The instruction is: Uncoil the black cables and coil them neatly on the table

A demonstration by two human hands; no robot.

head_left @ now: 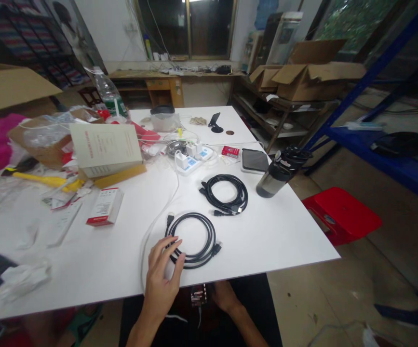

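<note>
A coiled black cable [213, 230] lies near the front edge of the white table [262, 246], its two plugs at the upper left and lower right of the loop. My left hand [163, 267] is over the left side of this coil, fingers apart, nothing held. Behind and to the right lies a second black coil [245, 190], apart from the first. My right hand [225, 295] is low, below the table's front edge, beside a small dark device with a lit screen [198, 295]; its fingers are mostly hidden.
Right of the coils stand a dark bottle [276, 176] and a tablet-like device [254, 160]. A power strip [190, 164] with a white cord sits behind. Boxes, plastic bags and a red-white box [105, 207] are at left. A red stool [342, 214] stands at right.
</note>
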